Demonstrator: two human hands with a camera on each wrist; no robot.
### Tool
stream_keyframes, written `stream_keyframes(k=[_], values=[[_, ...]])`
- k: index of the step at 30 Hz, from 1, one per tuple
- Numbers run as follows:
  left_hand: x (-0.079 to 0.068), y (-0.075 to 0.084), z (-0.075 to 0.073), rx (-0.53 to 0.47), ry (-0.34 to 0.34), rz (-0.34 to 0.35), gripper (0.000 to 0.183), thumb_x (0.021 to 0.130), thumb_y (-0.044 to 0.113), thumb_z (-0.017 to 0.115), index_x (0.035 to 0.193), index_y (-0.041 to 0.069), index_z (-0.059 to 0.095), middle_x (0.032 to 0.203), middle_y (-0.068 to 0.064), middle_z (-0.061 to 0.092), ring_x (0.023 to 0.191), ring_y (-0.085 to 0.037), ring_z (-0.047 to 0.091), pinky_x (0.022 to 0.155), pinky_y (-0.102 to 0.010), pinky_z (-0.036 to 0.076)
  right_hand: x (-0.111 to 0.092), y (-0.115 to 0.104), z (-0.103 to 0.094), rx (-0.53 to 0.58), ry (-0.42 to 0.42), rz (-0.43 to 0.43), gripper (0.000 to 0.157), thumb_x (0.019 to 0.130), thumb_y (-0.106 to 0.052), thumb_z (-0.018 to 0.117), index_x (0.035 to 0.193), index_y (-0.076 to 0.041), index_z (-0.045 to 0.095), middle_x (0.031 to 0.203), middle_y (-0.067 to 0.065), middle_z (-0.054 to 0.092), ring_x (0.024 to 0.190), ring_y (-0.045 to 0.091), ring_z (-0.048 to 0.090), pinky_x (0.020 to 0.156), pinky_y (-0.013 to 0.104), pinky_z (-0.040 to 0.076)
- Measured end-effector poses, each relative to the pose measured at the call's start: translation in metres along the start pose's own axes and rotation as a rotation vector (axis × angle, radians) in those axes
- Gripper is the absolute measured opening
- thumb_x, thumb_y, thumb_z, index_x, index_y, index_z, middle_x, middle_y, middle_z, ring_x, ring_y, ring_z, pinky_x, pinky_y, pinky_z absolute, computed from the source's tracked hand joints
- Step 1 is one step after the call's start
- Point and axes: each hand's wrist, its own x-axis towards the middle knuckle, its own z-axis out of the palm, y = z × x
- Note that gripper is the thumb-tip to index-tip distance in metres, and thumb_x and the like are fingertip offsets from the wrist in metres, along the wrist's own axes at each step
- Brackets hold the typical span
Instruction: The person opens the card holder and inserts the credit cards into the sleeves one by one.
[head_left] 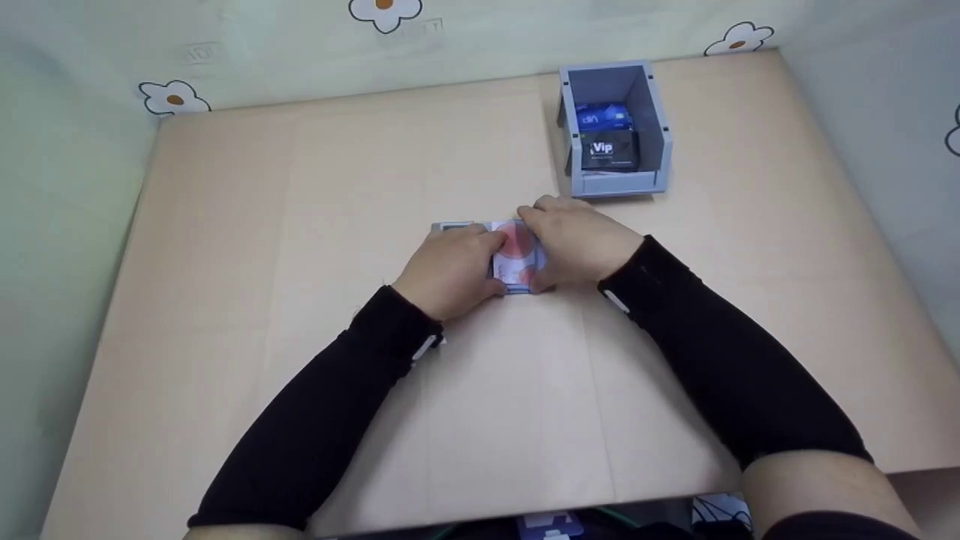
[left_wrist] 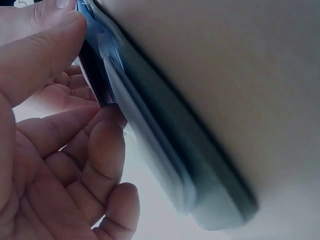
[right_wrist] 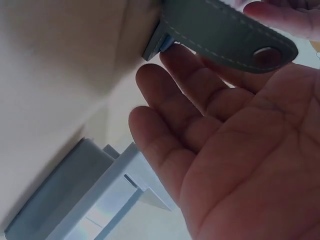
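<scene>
A grey-green card wallet [left_wrist: 200, 165] lies on the table between both hands. A pale card with red circles [head_left: 516, 262] shows at its right side. My left hand [head_left: 454, 270] grips the wallet from the left, thumb at the near edge, covering much of it. My right hand [head_left: 581, 238] holds the right side, its thumb near the lower corner and fingers at the far edge. In the right wrist view, a stitched flap [right_wrist: 220, 40] with a round snap [right_wrist: 266, 58] stands above the fingers. Layered sleeves [left_wrist: 150, 145] fan out in the left wrist view.
Behind the right hand stands a grey open-front bin [head_left: 619, 184], also seen low in the right wrist view. Inside it are a black card marked Vip [head_left: 615, 154] and a blue packet or card [head_left: 602, 117]. Flower-patterned cloth [head_left: 285, 52] hangs behind the tan table [head_left: 225, 225].
</scene>
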Motion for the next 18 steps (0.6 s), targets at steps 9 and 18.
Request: stream_keyframes(k=[9,18], values=[[-0.0004,0.0019,0.0010,0.024,0.013,0.010,0.059,0.091,0.037,0.081,0.139,0.008,0.064,0.121,-0.010,0.072,0.113,-0.027,0.068,0.104,-0.050,0.052,0.0028,0.0055,0.0025,0.007,0.007,0.029,0.082,0.071,-0.046,0.092,0.133,-0.003,0.061,0.126,0.013,0.057,0.121,0.034,0.048,0.110,0.050,0.035],[-0.0034,0.0019,-0.0006,0.029,0.036,-0.012,0.048,0.095,0.032,0.076,0.136,0.010,0.066,0.123,-0.010,0.076,0.119,-0.031,0.069,0.106,-0.054,0.049,0.0029,0.0059,0.0021,0.015,0.014,0.026,0.080,0.070,-0.046,0.093,0.129,-0.005,0.059,0.121,0.012,0.058,0.118,0.034,0.049,0.109,0.050,0.035]])
